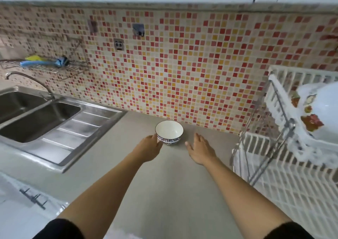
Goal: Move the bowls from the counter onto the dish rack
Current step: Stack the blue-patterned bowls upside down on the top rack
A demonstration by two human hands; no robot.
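A small white bowl (169, 131) with a dark patterned band stands upright on the grey counter (164, 184), close to the tiled wall. My left hand (149, 148) touches the bowl's left side, fingers curled against it. My right hand (200, 150) hovers to the right of the bowl with its fingers spread, a short gap away from it. A white two-tier dish rack (285, 184) stands at the right edge of the counter. On its upper tier rests a large white bowl with a flower pattern (318, 110), turned on its side.
A steel double sink (36, 118) with a drainboard and a curved tap (27, 79) fills the left. A wire shelf (45, 65) on the mosaic wall holds a blue brush. Wall hooks hang above the counter.
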